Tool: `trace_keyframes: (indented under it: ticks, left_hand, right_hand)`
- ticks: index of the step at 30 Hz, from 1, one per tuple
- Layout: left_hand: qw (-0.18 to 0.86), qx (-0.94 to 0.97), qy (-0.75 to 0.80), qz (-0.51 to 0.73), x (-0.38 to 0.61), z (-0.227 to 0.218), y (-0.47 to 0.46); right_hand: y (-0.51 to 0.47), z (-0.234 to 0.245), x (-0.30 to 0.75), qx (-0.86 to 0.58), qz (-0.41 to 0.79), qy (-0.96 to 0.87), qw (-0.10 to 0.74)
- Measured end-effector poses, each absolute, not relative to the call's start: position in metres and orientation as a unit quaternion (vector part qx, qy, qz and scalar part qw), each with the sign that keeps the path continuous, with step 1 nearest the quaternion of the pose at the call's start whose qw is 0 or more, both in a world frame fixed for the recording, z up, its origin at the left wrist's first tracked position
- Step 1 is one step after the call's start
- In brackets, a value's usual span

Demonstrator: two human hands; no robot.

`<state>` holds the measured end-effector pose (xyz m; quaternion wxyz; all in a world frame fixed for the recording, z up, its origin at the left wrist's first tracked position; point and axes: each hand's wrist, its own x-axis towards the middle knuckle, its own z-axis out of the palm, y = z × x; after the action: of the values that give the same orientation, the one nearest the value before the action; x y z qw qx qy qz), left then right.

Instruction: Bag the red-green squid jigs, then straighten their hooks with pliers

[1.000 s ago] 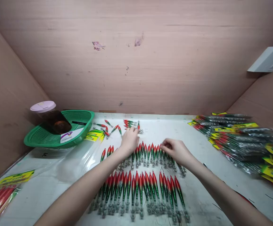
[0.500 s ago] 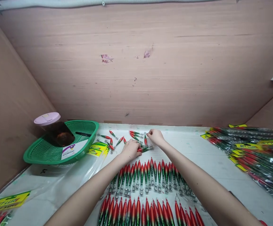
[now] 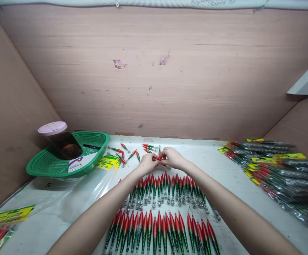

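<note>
My left hand (image 3: pixel 147 164) is closed with red-headed fishing lures (image 3: pixel 158 159) between its fingertips; how many is hidden. From the other side, my right hand (image 3: pixel 171 158) pinches at the same red heads, its fingertips meeting those of the left. Around both hands lie loose small red-and-green lures (image 3: pixel 132 155) with metal hook crowns, mostly to the left and behind. Nearer to me is a row of lures (image 3: pixel 166 186), heads pointing away and hooks toward me. A second row of larger-looking lures (image 3: pixel 155 230) lies closer still.
On the left stands a green basket (image 3: pixel 34 170) holding a lidded drink cup (image 3: pixel 66 145), a card and a black pen. Yellow-topped clear bags (image 3: pixel 107 163) lie beside it. Packed lures (image 3: pixel 276 173) are piled at right. A pink-brown wall (image 3: pixel 154 106) rises behind.
My right hand has moved left and down to meet my left hand, and now pinches at the lures there. The camera view has shifted slightly.
</note>
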<state>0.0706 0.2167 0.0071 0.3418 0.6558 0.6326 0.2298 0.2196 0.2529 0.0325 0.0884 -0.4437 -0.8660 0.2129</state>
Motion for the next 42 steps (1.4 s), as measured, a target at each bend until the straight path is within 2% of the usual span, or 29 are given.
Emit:
trace_keyframes:
  ticks: [5,9,15,21,31,42]
  left_hand:
    - [0.368,0.601,0.617,0.350,0.071,0.014,0.223]
    - [0.373,0.557,0.619,0.408,0.070,0.021,0.231]
    - [0.421,0.498,0.608,0.453,0.067,0.025,0.230]
    - [0.505,0.452,0.562,0.475,0.073,0.038,0.212]
    - [0.673,0.440,0.417,0.423,0.104,0.082,0.132]
    - [0.744,0.457,0.338,0.352,0.144,0.093,0.087]
  right_hand:
    - [0.264,0.040,0.225,-0.470,0.276,-0.831,0.112]
    - [0.270,0.039,0.239,-0.510,0.336,-0.775,0.162]
    - [0.276,0.034,0.261,-0.566,0.429,-0.665,0.230]
    - [0.264,0.043,0.267,-0.542,0.531,-0.594,0.267]
    - [0.148,0.092,0.314,-0.387,0.677,-0.541,0.316]
    - [0.081,0.099,0.353,-0.393,0.681,-0.528,0.321]
